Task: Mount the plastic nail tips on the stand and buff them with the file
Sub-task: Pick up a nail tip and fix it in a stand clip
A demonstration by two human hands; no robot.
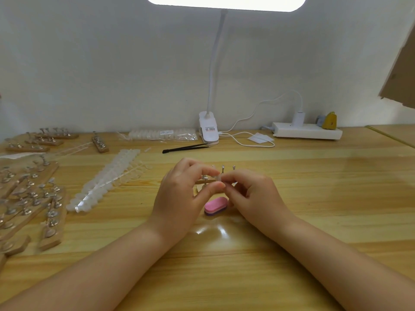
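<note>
At the table's middle a small wooden stand (pixel 205 182) with upright metal holders is mostly hidden behind my hands. My left hand (pixel 183 194) and my right hand (pixel 251 194) meet over it, fingertips together, pinching a small clear nail tip (pixel 218 178) beside one holder. Which hand bears the tip's weight I cannot tell. A pink and purple buffing file (pixel 216 205) lies flat on the table just in front of the stand, between my wrists, touched by neither hand.
Strips of clear nail tips (pixel 105 182) lie left of centre. Several wooden stands with metal holders (pixel 31 198) crowd the left edge. Black tweezers (pixel 186 148), a clip lamp (pixel 208 129), a bagged tip pack (pixel 161 134) and a power strip (pixel 306 130) line the back.
</note>
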